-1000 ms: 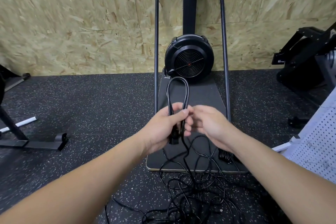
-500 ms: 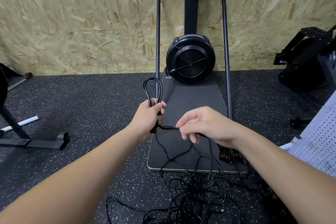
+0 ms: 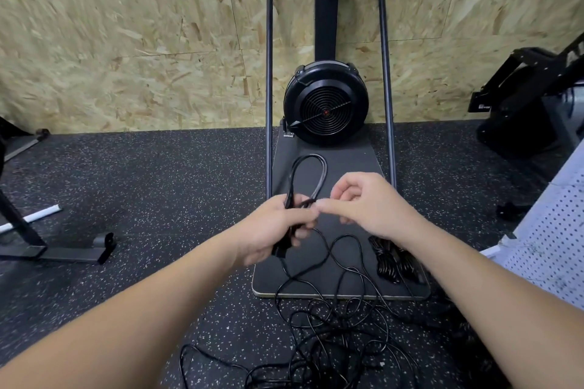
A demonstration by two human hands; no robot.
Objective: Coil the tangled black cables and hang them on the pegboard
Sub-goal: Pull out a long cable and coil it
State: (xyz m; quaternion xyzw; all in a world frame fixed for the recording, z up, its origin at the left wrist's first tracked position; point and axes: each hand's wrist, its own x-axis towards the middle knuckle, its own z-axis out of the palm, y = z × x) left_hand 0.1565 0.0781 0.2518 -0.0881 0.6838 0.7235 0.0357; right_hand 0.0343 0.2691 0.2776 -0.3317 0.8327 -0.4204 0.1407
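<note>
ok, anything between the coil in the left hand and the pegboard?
Nothing visible. Left hand grips the coil; the pegboard leans at far right, and only the right forearm crosses the line between them.

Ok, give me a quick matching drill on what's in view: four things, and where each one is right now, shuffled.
Things:
1. cable loop
2. tangled cables
3. coiled bundle
4. pegboard

Places:
A. near right corner of the black platform
B. right edge of view
C. sticking up out of the left hand
D. speckled floor, in front of the platform

Pairs: 1-C, 2-D, 3-A, 4-B
</note>
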